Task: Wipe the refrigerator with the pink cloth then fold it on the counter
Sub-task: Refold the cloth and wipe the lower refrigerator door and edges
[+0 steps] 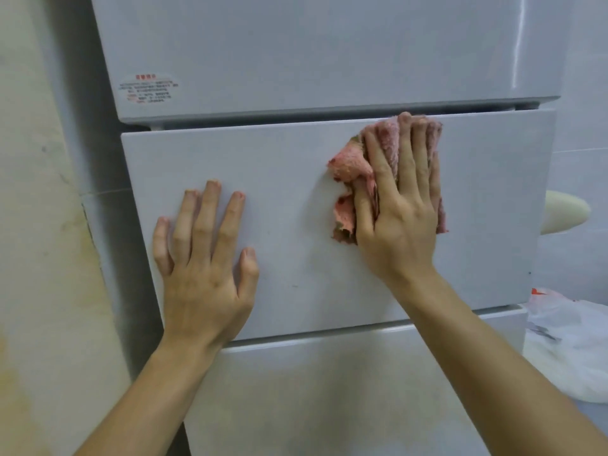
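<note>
The pink cloth [348, 166] lies bunched against the middle drawer front [296, 199] of the refrigerator [296, 54], in the upper right part of it, with its top reaching the upper edge of the drawer. The right hand [401, 205] presses it flat there, fingers straight and close together, so the cloth is pushed and not gripped. I think this is the main risk: a loose fold hangs out on the left of the palm, and in a fast stroke the cloth can slide out from under the hand and fall. The top of the cloth is also just at the dark gap [296, 115] under the upper door, and it may catch in this gap if the stroke goes higher. The left hand [204, 268] is spread flat on the same front, lower left, and holds nothing; it seems to steady the drawer, which could shift under pressure if it is not fully closed. Between the two hands there is bare surface for wiping, and some more toward the right edge. Beyond this edge a cream rounded object [562, 212] and a white plastic bag [569, 340] are near, so a wide stroke may hit them. The desk for folding is not in view.
</note>
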`<state>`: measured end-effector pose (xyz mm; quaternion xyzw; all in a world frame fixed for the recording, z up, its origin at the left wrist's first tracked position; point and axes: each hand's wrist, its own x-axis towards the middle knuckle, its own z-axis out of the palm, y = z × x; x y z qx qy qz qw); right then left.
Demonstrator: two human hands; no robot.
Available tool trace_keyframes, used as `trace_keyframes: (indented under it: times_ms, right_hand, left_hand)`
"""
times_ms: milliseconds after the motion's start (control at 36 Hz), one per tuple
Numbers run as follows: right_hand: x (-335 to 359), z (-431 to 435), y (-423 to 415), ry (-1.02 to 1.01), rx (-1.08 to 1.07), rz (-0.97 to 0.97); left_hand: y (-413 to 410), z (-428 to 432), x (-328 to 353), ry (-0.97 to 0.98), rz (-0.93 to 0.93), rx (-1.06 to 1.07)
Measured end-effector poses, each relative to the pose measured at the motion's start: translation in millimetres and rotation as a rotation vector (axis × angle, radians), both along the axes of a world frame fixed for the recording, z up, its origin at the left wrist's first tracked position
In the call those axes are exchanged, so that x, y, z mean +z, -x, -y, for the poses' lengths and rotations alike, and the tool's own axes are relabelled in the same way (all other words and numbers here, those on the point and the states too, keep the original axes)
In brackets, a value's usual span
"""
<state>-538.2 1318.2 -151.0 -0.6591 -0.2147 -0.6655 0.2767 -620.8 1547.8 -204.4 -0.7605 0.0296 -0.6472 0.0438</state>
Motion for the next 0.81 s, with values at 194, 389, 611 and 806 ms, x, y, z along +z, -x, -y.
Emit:
trace_keyframes:
  times_ms: [194,389,611,806]
  right_hand:
    - [-49.7,-40.5,18.5,0.199,0.035,0.047]
    - [-130.9,-48.5,28.1,0.536,0.091,0.045]
    - [-48.3,-45.2,21.0,0.287,0.060,0.067]
    - [-9.2,-93.0,29.3,-0.043,-0.005,0.015]
  left_hand:
    - [-6.5,1.8,-3.3,0.015,0.042,0.006]
    - [-4.3,-4.6,-10.3,0.029,0.045,0.011]
    - [5.8,-33.8,-17.9,0.046,0.008,0.047]
    - [9.7,-43.4,-13.4,0.097,0.035,0.069]
